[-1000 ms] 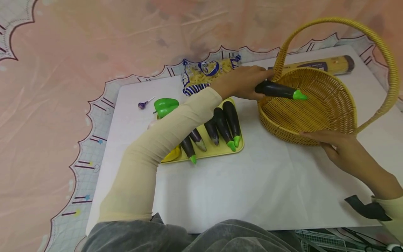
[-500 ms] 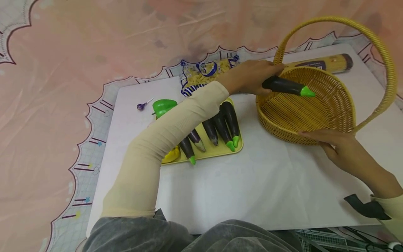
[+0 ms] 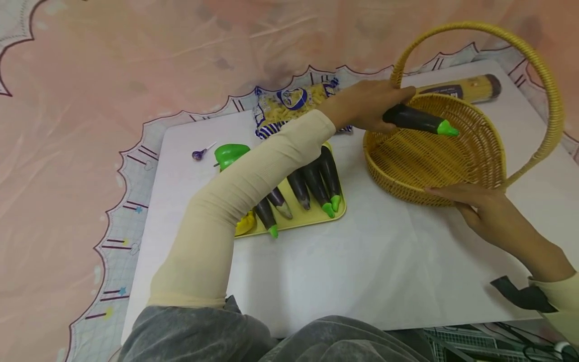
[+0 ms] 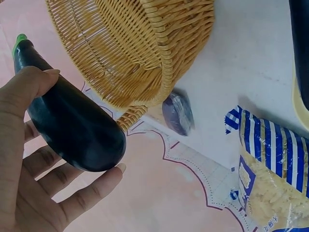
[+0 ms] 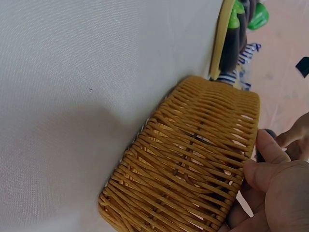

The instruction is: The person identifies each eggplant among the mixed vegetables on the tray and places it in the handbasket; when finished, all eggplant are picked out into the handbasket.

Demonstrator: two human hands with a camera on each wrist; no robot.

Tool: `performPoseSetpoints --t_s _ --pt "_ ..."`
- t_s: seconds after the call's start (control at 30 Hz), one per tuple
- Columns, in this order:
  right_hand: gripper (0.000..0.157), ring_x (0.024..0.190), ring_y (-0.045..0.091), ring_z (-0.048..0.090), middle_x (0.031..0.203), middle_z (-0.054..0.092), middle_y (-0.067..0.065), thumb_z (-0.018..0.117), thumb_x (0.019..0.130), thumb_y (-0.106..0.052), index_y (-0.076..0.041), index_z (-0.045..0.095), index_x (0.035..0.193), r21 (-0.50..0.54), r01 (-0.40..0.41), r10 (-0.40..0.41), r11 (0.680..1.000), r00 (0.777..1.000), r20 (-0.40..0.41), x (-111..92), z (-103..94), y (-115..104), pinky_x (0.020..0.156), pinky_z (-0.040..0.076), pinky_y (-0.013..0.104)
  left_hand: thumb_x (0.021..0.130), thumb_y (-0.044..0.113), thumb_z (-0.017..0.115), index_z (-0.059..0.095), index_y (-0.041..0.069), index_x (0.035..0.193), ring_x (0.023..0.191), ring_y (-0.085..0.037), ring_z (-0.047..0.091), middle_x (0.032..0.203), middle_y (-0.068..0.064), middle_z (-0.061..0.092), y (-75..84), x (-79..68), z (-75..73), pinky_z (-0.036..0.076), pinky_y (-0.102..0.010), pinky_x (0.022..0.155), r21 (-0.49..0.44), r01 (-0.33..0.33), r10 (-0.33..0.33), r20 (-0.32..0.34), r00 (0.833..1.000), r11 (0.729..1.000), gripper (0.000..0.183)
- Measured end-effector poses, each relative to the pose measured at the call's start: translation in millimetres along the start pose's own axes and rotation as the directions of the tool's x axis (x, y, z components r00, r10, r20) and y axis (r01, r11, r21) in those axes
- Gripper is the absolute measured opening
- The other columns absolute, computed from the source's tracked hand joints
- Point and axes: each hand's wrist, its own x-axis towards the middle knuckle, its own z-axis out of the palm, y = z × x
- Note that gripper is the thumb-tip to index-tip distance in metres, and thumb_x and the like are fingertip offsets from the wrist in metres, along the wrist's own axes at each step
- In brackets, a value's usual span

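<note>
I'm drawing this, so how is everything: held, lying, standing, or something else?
Left hand: holding an eggplant
That eggplant: lifted near the basket
Right hand: holding the basket
Basket: standing upright
Tray: flat on the table
Other eggplants: lying on the tray
Green pepper: partly hidden
Yellow thing: mostly hidden
Pasta bag: lying, filled; whether sealed, unclear
Pasta tube: lying down
Lollipop: lying on the table

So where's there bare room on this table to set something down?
Bare tabletop lies between the yellow tray and the near edge, and between tray and basket. The basket also looks bare inside. Crowded: the tray, with eggplants, and the far side, with pasta bag and yellow packet.
</note>
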Motion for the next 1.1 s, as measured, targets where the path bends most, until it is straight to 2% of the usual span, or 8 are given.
performPoseSetpoints --t_s 0.27,0.5,0.6,0.67,0.73,0.83,1.1 --pt "0.061 0.107 0.033 0.064 0.113 0.071 0.009 0.072 0.074 0.018 -0.018 0.07 0.123 0.002 -0.012 0.012 1.0 1.0 -0.003 -0.2 -0.2 -0.3 0.084 0.046 0.052 0.094 0.057 0.049 0.018 0.022 0.155 0.131 -0.02 0.046 0.146 -0.005 0.045 2.1 8.0 -2.7 0.037 -0.036 0.109 0.031 0.003 -0.003 0.021 1.0 1.0 0.077" --pt "0.06 0.104 0.032 0.065 0.112 0.071 0.01 0.072 0.074 0.019 -0.016 0.07 0.123 -0.01 -0.009 0.009 1.0 1.0 -0.002 0.1 -0.2 -0.8 0.083 0.048 0.05 0.094 0.055 0.05 0.019 0.022 0.156 0.13 -0.017 0.046 0.146 -0.002 0.046 5.5 14.6 -3.3 0.037 -0.034 0.109 0.024 -0.003 0.003 0.007 1.0 1.0 0.077" --pt "0.062 0.104 0.03 0.065 0.113 0.071 0.008 0.071 0.074 0.02 -0.017 0.07 0.124 -0.005 0.002 -0.002 1.0 1.0 -0.013 0.0 0.5 -0.4 0.094 0.047 0.029 0.094 0.054 0.051 0.02 0.021 0.155 0.129 -0.017 0.047 0.145 -0.002 0.047 6.8 18.0 -4.3 0.038 -0.033 0.108 0.031 -0.011 0.011 0.0 1.0 0.999 0.076" --pt "0.064 0.103 0.029 0.065 0.113 0.071 0.008 0.071 0.073 0.021 -0.018 0.07 0.124 0.006 0.018 -0.018 1.0 1.0 -0.025 -0.5 1.2 -1.2 0.096 0.038 0.012 0.094 0.054 0.05 0.018 0.021 0.156 0.13 -0.017 0.046 0.147 -0.002 0.045 8.4 20.0 -5.3 0.037 -0.033 0.109 0.038 -0.009 0.009 0.002 1.0 0.999 0.077" --pt "0.066 0.102 0.028 0.064 0.113 0.071 0.007 0.071 0.073 0.022 -0.018 0.069 0.125 0.015 0.027 -0.026 1.0 0.999 -0.037 -1.9 2.3 -2.1 0.093 0.026 0.001 0.094 0.054 0.05 0.017 0.022 0.156 0.131 -0.017 0.046 0.148 -0.002 0.044 10.5 22.6 -6.0 0.037 -0.033 0.109 0.039 -0.011 0.011 0.003 1.0 0.999 0.078" --pt "0.067 0.102 0.028 0.064 0.113 0.071 0.007 0.071 0.072 0.023 -0.017 0.069 0.125 0.025 0.027 -0.026 0.999 0.999 -0.047 -5.2 3.3 -4.3 0.094 0.023 0.0 0.094 0.054 0.05 0.015 0.023 0.157 0.134 -0.015 0.043 0.15 0.0 0.043 14.5 26.5 -6.8 0.034 -0.032 0.111 0.03 -0.015 0.014 0.012 1.0 0.999 0.079" --pt "0.066 0.103 0.029 0.064 0.113 0.071 0.01 0.07 0.072 0.023 -0.017 0.069 0.125 0.025 0.02 -0.018 0.999 0.998 -0.061 -10.1 5.4 -9.1 0.096 0.025 0.002 0.095 0.052 0.05 0.015 0.021 0.157 0.135 -0.016 0.041 0.15 -0.001 0.042 20.1 33.2 -7.5 0.031 -0.031 0.113 0.031 -0.044 0.044 0.003 0.999 0.999 0.077"
